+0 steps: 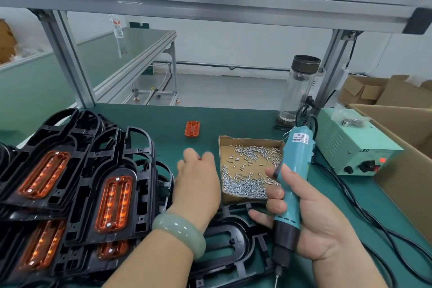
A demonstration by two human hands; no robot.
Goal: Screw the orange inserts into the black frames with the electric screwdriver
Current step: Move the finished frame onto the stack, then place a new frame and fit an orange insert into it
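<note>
My right hand grips the teal electric screwdriver upright, bit pointing down near the bottom edge. My left hand, a jade bangle on its wrist, reaches forward over the green mat with fingers loosely curled and nothing visible in them. Under both hands lies a black frame with an empty slot. A loose orange insert lies farther back on the mat. At the left, stacked black frames carry orange inserts with screws in them.
A shallow cardboard tray holds several small silver screws. A pale green power supply with black cable sits at right, beside an open cardboard box. A clear bottle stands behind. An aluminium shelf frame spans overhead.
</note>
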